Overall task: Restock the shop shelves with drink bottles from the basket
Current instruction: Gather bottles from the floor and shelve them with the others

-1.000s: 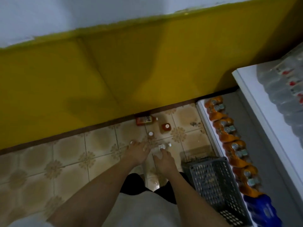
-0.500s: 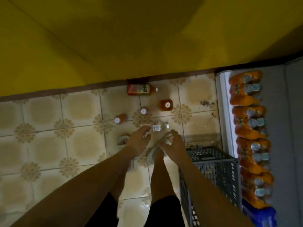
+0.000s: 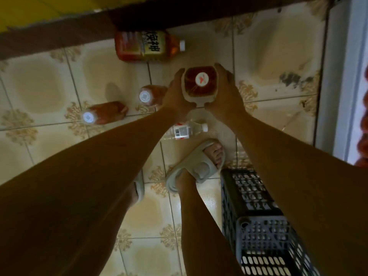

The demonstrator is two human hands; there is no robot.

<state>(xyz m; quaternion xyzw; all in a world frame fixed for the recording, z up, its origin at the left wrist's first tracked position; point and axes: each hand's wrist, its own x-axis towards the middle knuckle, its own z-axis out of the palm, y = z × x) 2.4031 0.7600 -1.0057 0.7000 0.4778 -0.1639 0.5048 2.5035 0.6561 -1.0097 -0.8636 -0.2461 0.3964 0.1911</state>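
Observation:
Both hands clasp a big square red drink bottle (image 3: 200,81) with a white cap, seen from above. My left hand (image 3: 176,96) holds its left side and my right hand (image 3: 224,92) its right side. A large orange tea bottle (image 3: 145,45) lies on its side by the wall. Two smaller red bottles stand on the tiles, one (image 3: 152,95) just left of my left hand and one (image 3: 104,116) farther left. A clear water bottle (image 3: 187,130) lies on the floor under my forearms. The grey plastic basket (image 3: 258,216) stands at the lower right.
My feet in pale slippers (image 3: 199,168) stand on the patterned tile floor, next to the basket. A brown skirting and yellow wall (image 3: 29,10) run along the top. The white shelf edge (image 3: 338,76) with orange bottles (image 3: 364,136) rises at the right.
The view has dropped closer to the floor. My hands moved forward past the water bottle and closed around the big square red bottle from both sides.

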